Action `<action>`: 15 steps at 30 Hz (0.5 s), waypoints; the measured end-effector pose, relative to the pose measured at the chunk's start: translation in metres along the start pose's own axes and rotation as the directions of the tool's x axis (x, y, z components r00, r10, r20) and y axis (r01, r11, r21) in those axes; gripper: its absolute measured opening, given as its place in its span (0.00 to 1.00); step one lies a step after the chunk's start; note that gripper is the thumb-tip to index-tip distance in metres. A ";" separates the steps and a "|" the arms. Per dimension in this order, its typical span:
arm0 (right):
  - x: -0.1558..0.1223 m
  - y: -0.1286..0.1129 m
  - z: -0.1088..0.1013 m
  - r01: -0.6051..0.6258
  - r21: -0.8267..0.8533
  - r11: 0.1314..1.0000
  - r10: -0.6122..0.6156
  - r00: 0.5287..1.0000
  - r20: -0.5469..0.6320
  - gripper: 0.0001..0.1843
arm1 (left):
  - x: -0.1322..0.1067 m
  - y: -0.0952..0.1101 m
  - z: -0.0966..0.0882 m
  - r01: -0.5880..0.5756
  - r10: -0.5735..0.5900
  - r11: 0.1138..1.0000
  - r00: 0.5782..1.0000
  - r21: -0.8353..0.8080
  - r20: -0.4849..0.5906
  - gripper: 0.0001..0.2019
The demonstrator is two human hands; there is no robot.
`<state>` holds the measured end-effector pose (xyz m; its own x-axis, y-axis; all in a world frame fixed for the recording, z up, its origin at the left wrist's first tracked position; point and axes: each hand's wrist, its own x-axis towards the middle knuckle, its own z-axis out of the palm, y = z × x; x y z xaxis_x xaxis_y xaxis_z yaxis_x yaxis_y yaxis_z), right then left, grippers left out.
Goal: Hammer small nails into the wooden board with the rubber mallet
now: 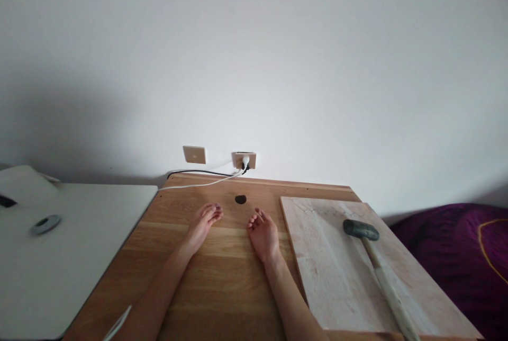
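Note:
My left hand [201,226] rests over the wooden desk [214,293], its fingers loosely bent and apart, with nothing visible in it. Facing it, my right hand [265,236] is turned partly palm up, fingers half curled and also holding nothing that I can see. A gap of bare wood lies between the two. Just beyond them is a dark round hole [240,199] in the desktop. To the right of my right hand, a rubber mallet [362,229] with a black head and a pale wooden handle lies on a whitish board [329,261].
A wall socket [245,160] with plugs stands behind the desk, and a white cable [198,185] runs left from it. Beside it is a blank wall plate [194,154]. On the left, a white table [99,224] carries a grey ring-shaped object [45,224]. Purple fabric [448,240] bulges at right.

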<state>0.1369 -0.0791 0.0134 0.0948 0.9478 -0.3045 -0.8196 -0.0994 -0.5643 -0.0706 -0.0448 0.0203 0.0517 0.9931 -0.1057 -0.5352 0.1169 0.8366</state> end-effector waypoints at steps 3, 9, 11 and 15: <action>0.001 0.003 0.000 0.024 -0.066 0.998 -0.023 1.000 0.017 0.07 | 0.000 0.000 0.000 0.001 -0.001 1.000 1.000 0.000 -0.004 0.16; -0.002 0.005 0.002 0.037 -0.047 0.998 -0.037 0.999 -0.004 0.07 | 0.001 -0.002 -0.001 0.002 -0.002 1.000 1.000 0.008 0.002 0.16; -0.002 0.006 0.003 0.063 -0.065 0.996 -0.064 0.998 -0.010 0.07 | 0.001 -0.002 -0.002 0.003 -0.003 1.000 1.000 -0.003 -0.002 0.16; -0.002 0.007 0.005 0.070 -0.072 0.995 -0.072 0.997 -0.012 0.08 | 0.002 -0.004 -0.003 0.001 -0.001 1.000 1.000 -0.004 -0.007 0.15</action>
<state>0.1285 -0.0805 0.0137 0.1600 0.9487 -0.2726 -0.7682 -0.0538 -0.6379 -0.0712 -0.0430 0.0153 0.0463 0.9928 -0.1103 -0.5388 0.1179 0.8342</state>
